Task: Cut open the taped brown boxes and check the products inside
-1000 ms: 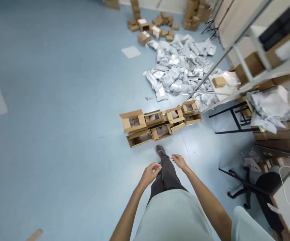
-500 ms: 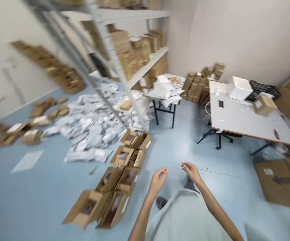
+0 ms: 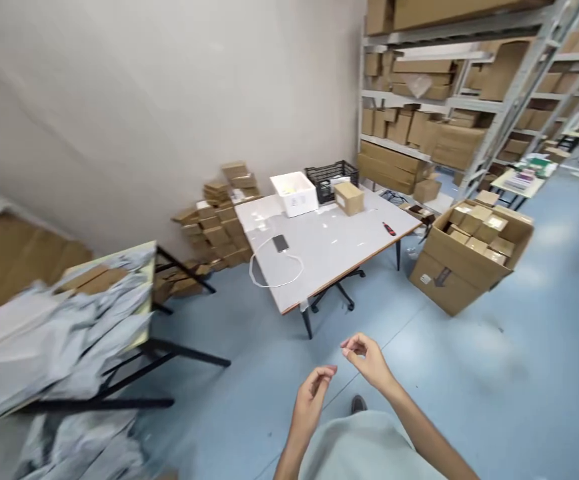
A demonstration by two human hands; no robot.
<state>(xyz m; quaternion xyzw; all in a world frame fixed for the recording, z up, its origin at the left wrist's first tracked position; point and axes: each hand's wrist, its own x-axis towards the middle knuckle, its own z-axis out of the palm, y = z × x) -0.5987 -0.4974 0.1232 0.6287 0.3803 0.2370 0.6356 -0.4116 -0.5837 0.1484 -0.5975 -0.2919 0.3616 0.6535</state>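
Note:
My left hand (image 3: pixel 313 393) is in mid-air above the blue floor, fingers loosely bent with a gap to the thumb and nothing in them. Close by on its right hovers my right hand (image 3: pixel 365 360), also curved, empty, its thumb and fingertips a little apart. The two hands point toward each other without touching. Beyond them stands a white table (image 3: pixel 319 253), the nearest furniture ahead. On it lie a phone (image 3: pixel 280 243) with a white cable (image 3: pixel 292 283), a white box (image 3: pixel 294 195), a small cardboard box (image 3: pixel 349 199) and a red-and-black tool (image 3: pixel 389 229).
A large open carton (image 3: pixel 457 273) full of small boxes stands right of the table. Grey-white mailing bags (image 3: pixel 104 307) cover a black-legged table at left. Stacked cartons (image 3: pixel 219 223) line the wall. A black crate (image 3: pixel 330 180) sits on the white table; loaded metal shelves (image 3: pixel 507 107) rise behind.
My view has swung right and nearer the white table. The row of open cartons on the floor has left the view; the large carton and right-hand shelves have come in. Both hands stay empty.

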